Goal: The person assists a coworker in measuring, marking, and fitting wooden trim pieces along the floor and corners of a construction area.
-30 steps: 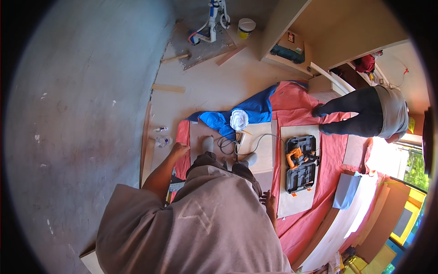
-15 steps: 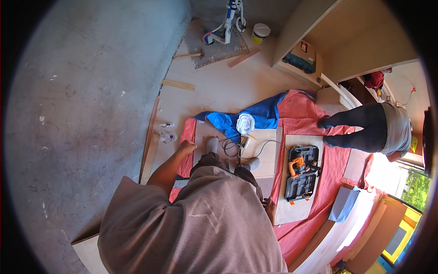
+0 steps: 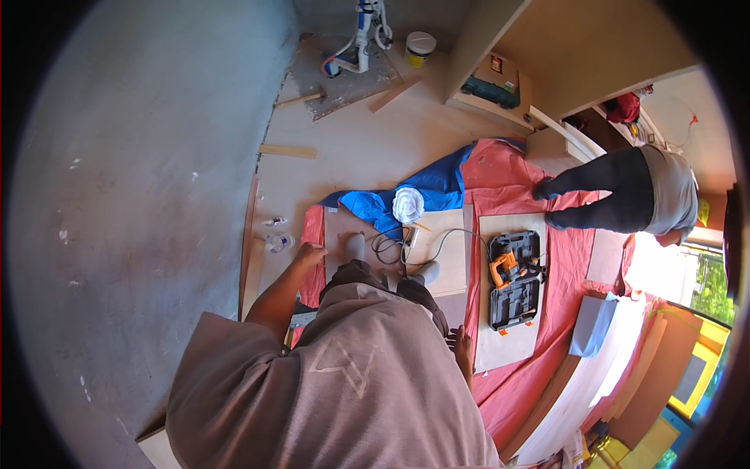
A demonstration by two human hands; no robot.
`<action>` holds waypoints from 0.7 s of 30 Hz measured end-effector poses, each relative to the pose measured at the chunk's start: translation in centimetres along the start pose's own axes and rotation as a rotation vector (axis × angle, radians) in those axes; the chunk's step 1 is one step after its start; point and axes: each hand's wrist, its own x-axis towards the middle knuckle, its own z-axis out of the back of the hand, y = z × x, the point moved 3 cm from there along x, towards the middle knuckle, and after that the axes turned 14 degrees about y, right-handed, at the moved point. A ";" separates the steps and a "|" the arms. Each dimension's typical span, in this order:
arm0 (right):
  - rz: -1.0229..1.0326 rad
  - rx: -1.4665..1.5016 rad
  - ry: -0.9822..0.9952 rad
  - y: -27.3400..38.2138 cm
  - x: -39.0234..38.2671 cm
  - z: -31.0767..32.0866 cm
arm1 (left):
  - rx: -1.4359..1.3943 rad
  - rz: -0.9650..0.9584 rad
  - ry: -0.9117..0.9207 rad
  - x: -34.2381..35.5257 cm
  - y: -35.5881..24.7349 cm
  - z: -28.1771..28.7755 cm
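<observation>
My left hand (image 3: pixel 311 254) hangs at my left side with its fingers curled in, and nothing shows in it. My right hand (image 3: pixel 461 344) is low by my right hip, fingers apart and holding nothing. Closest to it lies a pale board (image 3: pixel 512 358) on a red sheet (image 3: pixel 500 181). On that board an opened black case (image 3: pixel 514 306) holds an orange power tool (image 3: pixel 504 268). A dark cord (image 3: pixel 441 248) loops from the case toward my feet. Between my feet and the case lies another light wooden board (image 3: pixel 445 270).
A white bundle (image 3: pixel 408 205) rests on a blue sheet (image 3: pixel 447 181) ahead. Another person (image 3: pixel 617 191) bends over at the right. Clear plastic bottles (image 3: pixel 279 243) stand near the left wall (image 3: pixel 148 195). Farther off are a white bucket (image 3: pixel 420 47) and a hammer (image 3: pixel 301 99).
My view has shifted slightly, so the floor things sit a little farther left and the case a little higher. Both my hands stay at my sides; the other person remains bent over.
</observation>
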 end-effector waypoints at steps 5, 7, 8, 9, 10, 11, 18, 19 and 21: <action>0.004 0.013 0.014 0.5 -0.1 -0.2 | 0.025 -0.009 -0.002 -1.5 -1.8 0.6; 0.002 0.015 0.017 -0.1 0.3 0.0 | -0.020 0.005 0.009 -1.8 -2.2 0.8; -0.003 0.020 0.024 -0.4 0.5 0.1 | -0.073 0.020 0.018 -1.9 -2.2 0.8; -0.007 0.024 0.031 -0.7 0.7 0.1 | -0.072 0.021 0.017 -1.8 -2.3 0.8; -0.006 0.024 0.033 -1.0 0.8 0.2 | -0.074 0.031 0.020 -1.7 -2.4 0.8; -0.010 0.030 0.032 -1.2 0.9 0.1 | -0.074 0.042 0.017 -1.6 -2.3 1.0; 0.012 0.010 0.018 -1.0 1.0 0.1 | -0.093 0.003 0.011 -0.6 -1.2 1.0; 0.011 0.010 0.016 -0.9 1.0 0.2 | -0.108 0.025 0.013 -0.6 -1.4 0.9; 0.017 -0.022 0.001 -0.8 1.0 0.4 | -0.123 0.047 0.017 -0.7 -1.5 0.9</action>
